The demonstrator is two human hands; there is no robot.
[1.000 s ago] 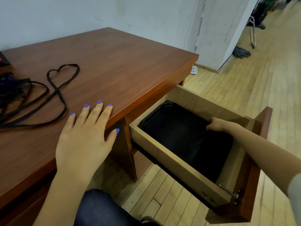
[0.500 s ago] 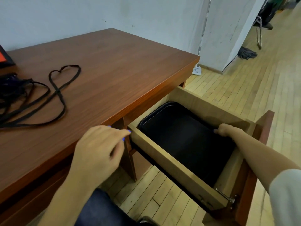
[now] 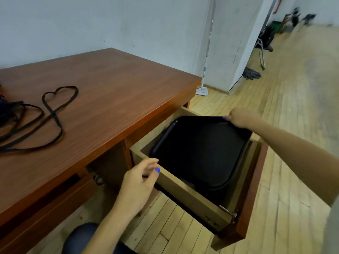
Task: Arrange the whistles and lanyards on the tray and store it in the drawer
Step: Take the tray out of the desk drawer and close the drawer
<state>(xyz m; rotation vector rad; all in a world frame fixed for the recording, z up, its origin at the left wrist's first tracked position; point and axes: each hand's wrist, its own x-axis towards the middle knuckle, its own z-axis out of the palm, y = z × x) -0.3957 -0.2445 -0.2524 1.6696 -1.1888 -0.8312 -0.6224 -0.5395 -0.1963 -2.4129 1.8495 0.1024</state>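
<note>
A black tray (image 3: 200,153) stands tilted in the open wooden drawer (image 3: 185,197), its far edge lifted above the drawer's rim. My right hand (image 3: 240,118) grips that raised far edge. My left hand (image 3: 141,180) hovers by the drawer's near left corner with fingers loosely curled, holding nothing. Black lanyards (image 3: 49,114) lie in loops on the brown desk (image 3: 117,92) at the left, one loop shaped like a heart. No whistle is clearly visible.
A dark tangled bundle (image 3: 7,110) lies at the desk's left edge. A mop (image 3: 205,57) leans on the white wall behind the desk. Another mop head (image 3: 251,74) and a chair (image 3: 264,43) stand farther right on the wooden floor. My knee (image 3: 82,237) is below the desk.
My right hand has lifted the tray's far edge up out of the drawer, tilting it. My left hand left the desk top and moved down to the drawer's near corner.
</note>
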